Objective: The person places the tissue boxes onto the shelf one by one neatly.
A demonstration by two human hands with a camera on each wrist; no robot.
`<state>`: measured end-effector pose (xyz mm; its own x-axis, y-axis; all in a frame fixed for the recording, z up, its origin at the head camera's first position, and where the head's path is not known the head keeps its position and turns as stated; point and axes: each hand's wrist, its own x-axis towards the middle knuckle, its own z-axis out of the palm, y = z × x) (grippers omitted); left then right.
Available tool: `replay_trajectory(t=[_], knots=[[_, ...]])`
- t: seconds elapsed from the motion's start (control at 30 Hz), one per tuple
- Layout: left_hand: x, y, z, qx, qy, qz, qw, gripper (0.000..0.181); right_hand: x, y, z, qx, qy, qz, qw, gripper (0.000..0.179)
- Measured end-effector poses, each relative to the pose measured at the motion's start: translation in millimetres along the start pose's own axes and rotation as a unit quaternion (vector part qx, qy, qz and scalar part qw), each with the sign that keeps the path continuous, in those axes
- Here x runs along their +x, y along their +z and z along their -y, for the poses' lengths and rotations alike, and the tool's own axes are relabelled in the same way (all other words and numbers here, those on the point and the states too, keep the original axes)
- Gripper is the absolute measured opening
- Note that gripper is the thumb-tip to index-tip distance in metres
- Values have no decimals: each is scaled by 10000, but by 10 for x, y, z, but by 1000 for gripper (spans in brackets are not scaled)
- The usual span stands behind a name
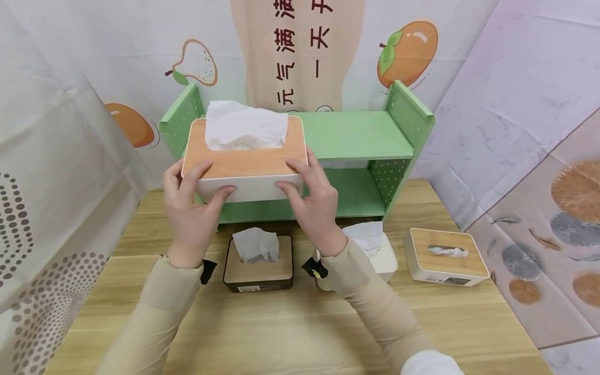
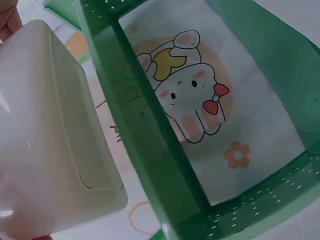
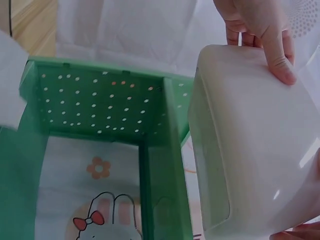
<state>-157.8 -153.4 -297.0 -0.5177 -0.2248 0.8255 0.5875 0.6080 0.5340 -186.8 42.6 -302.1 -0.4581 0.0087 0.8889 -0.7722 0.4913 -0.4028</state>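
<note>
**Two-handed hold on a tissue box before a green shelf**

The wood-topped white tissue box is raised in front of the left part of the green shelf, near its upper tier; the left wrist view shows a gap between box and shelf. The left hand and the right hand grip its opposite ends, thumbs on the white front wall, index fingers on the wooden lid — a spread that presumably keeps the wide box steady and leaves the protruding tissue uncrushed.

On the table, before the shelf's left half, stands a dark-sided box; before its right half, a white box partly hidden by the right sleeve; beyond its right end, a low wooden-lidded box. All three sit lid up, probably for easy reach.

Writing: on the cloth behind the shelf, 元气满满 runs bottom to top — beside it 一天, the following character cut off. Labels on the fronts of the dark-sided and wooden-lidded boxes are too small to read.
</note>
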Motion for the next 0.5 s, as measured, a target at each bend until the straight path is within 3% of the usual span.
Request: replay_trajectory(t=[0.27, 0.5], knots=[[36, 86, 63, 160, -264, 206, 9993, 52, 40, 21, -90, -90, 49, 173, 9998, 38], [125, 138, 89, 265, -270, 404, 9985, 52, 122, 34, -149, -158, 187, 333, 9991, 38]])
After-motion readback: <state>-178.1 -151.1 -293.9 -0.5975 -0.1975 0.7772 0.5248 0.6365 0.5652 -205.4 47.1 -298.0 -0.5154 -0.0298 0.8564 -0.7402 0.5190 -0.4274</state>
